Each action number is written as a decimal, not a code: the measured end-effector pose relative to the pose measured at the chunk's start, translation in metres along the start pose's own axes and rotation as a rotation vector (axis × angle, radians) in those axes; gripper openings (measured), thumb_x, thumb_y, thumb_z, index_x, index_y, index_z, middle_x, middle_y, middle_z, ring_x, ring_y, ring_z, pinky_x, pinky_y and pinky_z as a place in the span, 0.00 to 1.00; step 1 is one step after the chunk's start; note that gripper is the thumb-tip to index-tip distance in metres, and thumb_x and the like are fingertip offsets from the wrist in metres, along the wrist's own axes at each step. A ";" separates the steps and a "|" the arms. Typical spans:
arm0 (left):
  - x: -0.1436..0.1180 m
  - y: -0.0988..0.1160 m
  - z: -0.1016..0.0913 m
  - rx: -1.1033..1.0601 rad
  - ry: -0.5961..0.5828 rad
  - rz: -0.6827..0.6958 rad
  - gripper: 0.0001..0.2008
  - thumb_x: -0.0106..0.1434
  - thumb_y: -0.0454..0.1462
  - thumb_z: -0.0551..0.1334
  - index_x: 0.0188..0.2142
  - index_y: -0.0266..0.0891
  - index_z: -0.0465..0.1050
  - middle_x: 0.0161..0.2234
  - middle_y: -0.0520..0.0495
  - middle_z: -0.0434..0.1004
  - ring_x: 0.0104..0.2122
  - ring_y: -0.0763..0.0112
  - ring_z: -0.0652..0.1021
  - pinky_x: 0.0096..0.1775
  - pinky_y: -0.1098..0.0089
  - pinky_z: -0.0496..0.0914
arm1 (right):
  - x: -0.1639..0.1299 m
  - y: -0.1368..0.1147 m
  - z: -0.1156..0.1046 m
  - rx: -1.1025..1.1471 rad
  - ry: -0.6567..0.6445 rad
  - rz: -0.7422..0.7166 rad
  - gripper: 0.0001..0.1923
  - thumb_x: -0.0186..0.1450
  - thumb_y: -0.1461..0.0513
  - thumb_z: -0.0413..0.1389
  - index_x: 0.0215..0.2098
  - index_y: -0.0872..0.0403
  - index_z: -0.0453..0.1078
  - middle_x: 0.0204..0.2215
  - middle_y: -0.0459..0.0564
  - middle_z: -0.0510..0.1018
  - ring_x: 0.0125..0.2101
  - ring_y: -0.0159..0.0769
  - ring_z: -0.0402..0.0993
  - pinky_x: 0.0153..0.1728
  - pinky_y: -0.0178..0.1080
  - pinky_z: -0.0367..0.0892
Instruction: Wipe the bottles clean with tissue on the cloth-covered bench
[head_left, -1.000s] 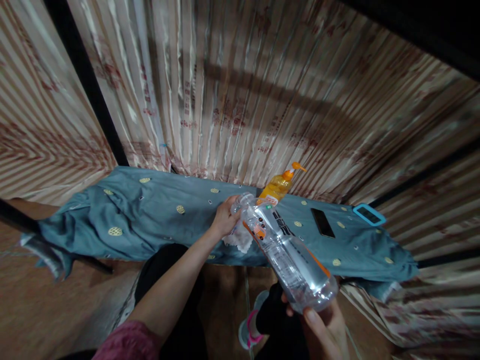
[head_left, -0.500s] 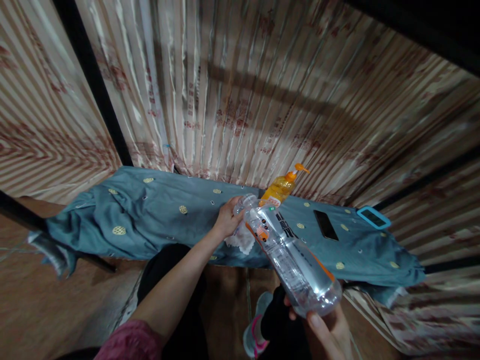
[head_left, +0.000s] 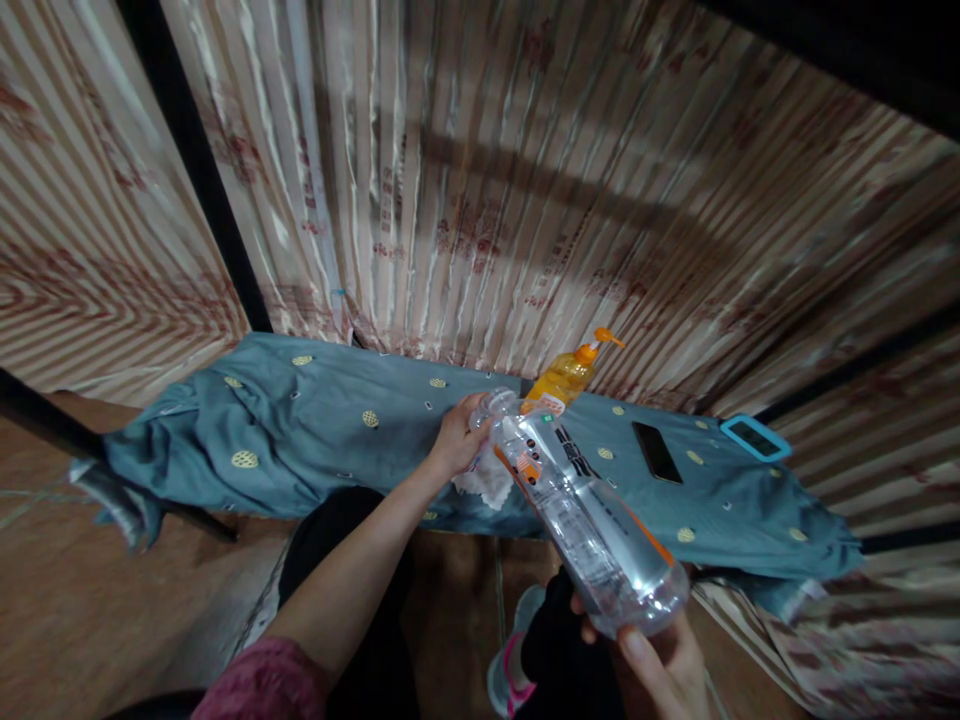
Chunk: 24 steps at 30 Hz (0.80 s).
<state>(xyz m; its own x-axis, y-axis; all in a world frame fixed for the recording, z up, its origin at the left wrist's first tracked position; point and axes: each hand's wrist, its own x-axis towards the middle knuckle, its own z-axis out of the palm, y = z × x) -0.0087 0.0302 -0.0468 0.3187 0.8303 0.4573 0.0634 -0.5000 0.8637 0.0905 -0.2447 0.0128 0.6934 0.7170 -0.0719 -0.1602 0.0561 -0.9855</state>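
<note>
A clear plastic bottle (head_left: 592,520) with a silver and orange label lies tilted between my two hands. My left hand (head_left: 457,440) is closed round its neck end at the upper left. At the base end, my right hand (head_left: 652,650) grips the bottom with thumb and fingers. Under the neck, a crumpled white tissue (head_left: 486,480) shows near my left hand; whether my fingers touch it I cannot tell. Just behind the bottle stands a yellow pump bottle (head_left: 566,380) with an orange pump head.
A blue-green cloth with yellow pineapple prints (head_left: 315,420) covers the low bench. On its right side lie a black phone (head_left: 656,452) and a light-blue framed device (head_left: 754,438). Dark metal poles (head_left: 202,180) and a striped curtain (head_left: 465,200) surround the bench.
The whole view has shifted slightly, with the scene moving a little to the right. Both hands keep the same hold on the clear bottle.
</note>
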 end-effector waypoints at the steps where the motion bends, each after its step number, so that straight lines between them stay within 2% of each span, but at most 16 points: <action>1: 0.000 0.000 0.000 0.002 -0.002 -0.003 0.17 0.63 0.44 0.61 0.48 0.38 0.76 0.48 0.42 0.81 0.49 0.56 0.79 0.53 0.60 0.71 | 0.000 0.000 0.000 -0.003 -0.001 -0.001 0.37 0.49 0.45 0.70 0.50 0.52 0.66 0.27 0.46 0.82 0.25 0.33 0.75 0.29 0.34 0.67; 8: 0.000 0.003 -0.002 0.004 -0.008 -0.004 0.16 0.64 0.44 0.60 0.48 0.39 0.76 0.48 0.43 0.81 0.50 0.56 0.78 0.54 0.61 0.71 | -0.001 -0.002 0.001 -0.023 0.001 -0.016 0.29 0.51 0.46 0.69 0.43 0.50 0.67 0.27 0.43 0.82 0.23 0.31 0.73 0.29 0.33 0.67; 15: -0.001 0.002 -0.001 0.019 -0.019 -0.005 0.17 0.64 0.43 0.60 0.49 0.39 0.75 0.49 0.43 0.80 0.50 0.58 0.78 0.54 0.62 0.70 | 0.000 -0.001 0.002 0.014 -0.002 -0.020 0.35 0.50 0.47 0.70 0.50 0.50 0.66 0.26 0.45 0.82 0.22 0.33 0.73 0.28 0.35 0.67; 20: -0.001 0.003 -0.003 0.037 -0.026 0.013 0.17 0.65 0.43 0.59 0.49 0.37 0.76 0.48 0.41 0.80 0.50 0.57 0.78 0.54 0.61 0.71 | 0.001 0.001 0.001 0.018 0.026 -0.006 0.31 0.48 0.46 0.71 0.44 0.50 0.68 0.26 0.45 0.82 0.23 0.34 0.74 0.27 0.35 0.68; 24: -0.001 0.005 -0.004 0.039 -0.034 0.015 0.18 0.65 0.42 0.59 0.49 0.36 0.76 0.49 0.40 0.80 0.51 0.56 0.78 0.55 0.61 0.70 | 0.001 0.004 -0.002 0.009 0.010 -0.024 0.29 0.49 0.47 0.70 0.43 0.50 0.70 0.26 0.44 0.82 0.22 0.31 0.74 0.28 0.33 0.68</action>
<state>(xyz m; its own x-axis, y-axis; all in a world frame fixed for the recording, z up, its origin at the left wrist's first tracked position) -0.0120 0.0279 -0.0417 0.3517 0.8142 0.4619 0.0949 -0.5219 0.8477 0.0918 -0.2454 0.0088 0.7041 0.7083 -0.0500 -0.1496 0.0791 -0.9856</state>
